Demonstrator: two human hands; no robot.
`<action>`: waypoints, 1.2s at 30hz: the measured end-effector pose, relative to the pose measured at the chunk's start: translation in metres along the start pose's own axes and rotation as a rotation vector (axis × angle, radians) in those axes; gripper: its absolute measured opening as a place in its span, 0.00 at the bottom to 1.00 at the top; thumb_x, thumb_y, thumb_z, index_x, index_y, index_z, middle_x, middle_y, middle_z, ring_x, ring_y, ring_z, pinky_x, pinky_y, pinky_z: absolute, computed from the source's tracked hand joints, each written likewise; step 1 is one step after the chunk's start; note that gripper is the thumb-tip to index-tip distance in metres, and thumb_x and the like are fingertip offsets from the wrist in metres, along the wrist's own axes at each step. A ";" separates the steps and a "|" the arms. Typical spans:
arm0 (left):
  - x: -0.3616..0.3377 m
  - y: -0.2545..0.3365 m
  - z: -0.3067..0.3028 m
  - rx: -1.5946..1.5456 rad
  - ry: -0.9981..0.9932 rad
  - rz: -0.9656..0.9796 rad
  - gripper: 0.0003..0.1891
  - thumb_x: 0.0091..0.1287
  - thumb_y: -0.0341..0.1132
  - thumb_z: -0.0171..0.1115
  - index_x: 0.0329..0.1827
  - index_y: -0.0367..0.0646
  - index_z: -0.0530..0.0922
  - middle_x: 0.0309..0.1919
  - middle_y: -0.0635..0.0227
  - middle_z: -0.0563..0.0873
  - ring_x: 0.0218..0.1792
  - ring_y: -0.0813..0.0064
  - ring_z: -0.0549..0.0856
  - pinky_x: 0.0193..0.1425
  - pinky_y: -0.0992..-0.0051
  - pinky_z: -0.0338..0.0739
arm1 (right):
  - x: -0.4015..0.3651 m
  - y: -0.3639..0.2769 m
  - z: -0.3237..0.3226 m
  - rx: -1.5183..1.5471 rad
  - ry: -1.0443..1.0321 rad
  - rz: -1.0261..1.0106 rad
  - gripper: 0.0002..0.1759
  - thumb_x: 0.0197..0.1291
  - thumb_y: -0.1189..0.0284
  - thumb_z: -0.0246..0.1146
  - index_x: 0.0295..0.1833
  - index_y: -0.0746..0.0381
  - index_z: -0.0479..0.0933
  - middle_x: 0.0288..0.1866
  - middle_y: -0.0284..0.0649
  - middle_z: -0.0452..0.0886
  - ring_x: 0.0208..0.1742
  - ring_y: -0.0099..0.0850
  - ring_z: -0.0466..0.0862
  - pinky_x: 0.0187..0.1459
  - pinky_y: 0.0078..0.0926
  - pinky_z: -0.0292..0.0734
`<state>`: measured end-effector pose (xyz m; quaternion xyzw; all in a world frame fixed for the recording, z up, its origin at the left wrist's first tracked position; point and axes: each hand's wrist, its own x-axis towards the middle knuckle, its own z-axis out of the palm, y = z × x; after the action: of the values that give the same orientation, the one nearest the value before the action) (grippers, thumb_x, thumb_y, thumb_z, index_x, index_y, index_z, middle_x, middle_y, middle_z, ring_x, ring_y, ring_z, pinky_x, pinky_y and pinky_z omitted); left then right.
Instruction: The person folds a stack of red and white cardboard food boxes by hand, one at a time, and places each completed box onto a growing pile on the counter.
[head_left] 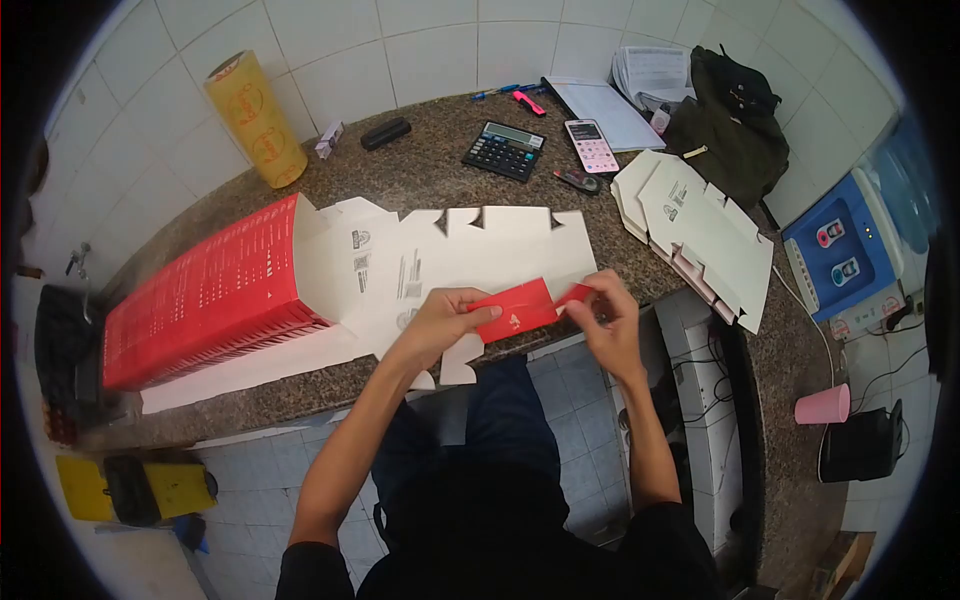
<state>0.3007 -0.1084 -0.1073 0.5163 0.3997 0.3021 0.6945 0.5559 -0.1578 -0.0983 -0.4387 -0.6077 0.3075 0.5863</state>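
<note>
A red cardboard piece (515, 308) with a small pale print is held over the counter's front edge, close above a white die-cut cardboard sheet (500, 240). My left hand (447, 322) grips its left end, thumb on top. My right hand (606, 318) pinches a small red flap (573, 296) at its right end, fingers curled round it. The white sheet has notches along its far side and printed marks. A rounded white tab (459, 362) hangs past the counter edge below my left hand. To the left, a large red stack of cardboard (205, 300) with white print lies on its side.
More white folded cardboard (695, 225) lies to the right. Behind are a calculator (503, 151), a phone (592, 147), a notepad (605, 112), a dark bag (730, 125) and a yellow film roll (256, 120). A pink cup (822, 404) stands on the right-hand counter.
</note>
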 end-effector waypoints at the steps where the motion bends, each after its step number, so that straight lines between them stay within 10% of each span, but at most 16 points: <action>1: -0.001 -0.003 0.004 -0.058 0.006 0.024 0.11 0.74 0.30 0.64 0.53 0.32 0.86 0.42 0.64 0.91 0.41 0.85 0.86 0.45 0.83 0.80 | 0.003 -0.004 0.006 -0.278 -0.031 -0.076 0.10 0.60 0.77 0.73 0.46 0.64 0.83 0.39 0.34 0.76 0.31 0.20 0.74 0.30 0.20 0.67; 6: -0.007 -0.002 0.020 0.098 0.158 0.418 0.16 0.77 0.24 0.53 0.67 0.40 0.72 0.39 0.71 0.80 0.35 0.86 0.75 0.40 0.83 0.71 | 0.007 -0.022 0.035 -0.487 0.105 -0.101 0.15 0.57 0.76 0.75 0.51 0.61 0.87 0.36 0.36 0.75 0.28 0.24 0.72 0.29 0.25 0.69; 8: -0.006 -0.008 0.025 0.115 0.173 0.461 0.17 0.77 0.24 0.53 0.67 0.40 0.71 0.38 0.71 0.78 0.35 0.86 0.75 0.40 0.83 0.70 | 0.007 -0.023 0.042 -0.465 -0.027 -0.344 0.15 0.58 0.77 0.73 0.52 0.59 0.87 0.43 0.40 0.77 0.29 0.27 0.73 0.32 0.26 0.73; 17: -0.014 -0.003 0.033 0.153 0.241 0.615 0.19 0.76 0.23 0.53 0.69 0.38 0.66 0.33 0.68 0.76 0.35 0.82 0.75 0.40 0.79 0.71 | 0.008 -0.032 0.046 -0.424 -0.037 -0.193 0.16 0.60 0.77 0.72 0.54 0.58 0.88 0.59 0.45 0.78 0.33 0.28 0.72 0.37 0.26 0.75; 23: -0.025 0.000 0.026 0.392 0.288 0.761 0.15 0.74 0.26 0.58 0.62 0.36 0.72 0.35 0.62 0.81 0.39 0.74 0.79 0.49 0.75 0.72 | 0.027 -0.012 0.032 -0.654 0.137 -0.332 0.27 0.66 0.75 0.66 0.70 0.65 0.73 0.62 0.49 0.76 0.54 0.39 0.81 0.56 0.30 0.78; 25: -0.029 -0.001 0.017 0.661 0.091 1.060 0.15 0.67 0.23 0.62 0.56 0.37 0.77 0.33 0.61 0.81 0.34 0.62 0.79 0.47 0.66 0.75 | 0.042 -0.007 0.022 0.368 0.512 0.517 0.35 0.67 0.77 0.61 0.78 0.66 0.61 0.68 0.50 0.73 0.68 0.41 0.76 0.68 0.34 0.71; 29: -0.030 0.016 0.023 1.080 0.229 0.998 0.16 0.61 0.29 0.67 0.53 0.38 0.81 0.43 0.57 0.86 0.44 0.58 0.84 0.57 0.58 0.74 | 0.037 -0.009 0.016 0.444 0.340 0.402 0.37 0.66 0.81 0.59 0.80 0.65 0.57 0.72 0.52 0.70 0.71 0.36 0.73 0.71 0.34 0.66; 31: -0.028 0.022 0.024 1.225 0.365 1.024 0.24 0.67 0.37 0.68 0.63 0.37 0.76 0.51 0.54 0.86 0.49 0.56 0.84 0.59 0.60 0.75 | 0.035 -0.034 0.033 0.347 0.512 0.005 0.37 0.64 0.83 0.58 0.79 0.62 0.59 0.68 0.51 0.74 0.65 0.38 0.79 0.64 0.33 0.75; 33: -0.042 0.060 0.041 0.098 0.268 0.535 0.33 0.73 0.50 0.64 0.72 0.38 0.67 0.57 0.53 0.85 0.57 0.53 0.84 0.61 0.56 0.79 | 0.031 -0.047 0.033 0.419 0.457 -0.098 0.35 0.67 0.81 0.59 0.79 0.62 0.59 0.69 0.53 0.74 0.63 0.38 0.80 0.62 0.34 0.77; 35: -0.047 0.095 0.031 -0.760 -0.200 0.278 0.30 0.76 0.53 0.59 0.69 0.37 0.69 0.56 0.52 0.85 0.60 0.55 0.84 0.61 0.53 0.83 | 0.032 -0.060 0.029 -0.154 0.032 -0.736 0.28 0.69 0.80 0.56 0.74 0.68 0.65 0.65 0.56 0.80 0.60 0.46 0.84 0.61 0.36 0.78; 36: -0.055 0.119 0.036 -0.857 -0.311 0.261 0.29 0.77 0.53 0.57 0.66 0.36 0.72 0.55 0.53 0.86 0.57 0.59 0.87 0.59 0.58 0.85 | 0.034 -0.071 0.034 -0.151 0.026 -0.739 0.28 0.69 0.80 0.56 0.74 0.68 0.65 0.65 0.56 0.80 0.60 0.46 0.84 0.61 0.36 0.78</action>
<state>0.3035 -0.1370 0.0257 0.2682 0.0622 0.4437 0.8528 0.5128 -0.1528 -0.0247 -0.2357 -0.7383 0.0242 0.6315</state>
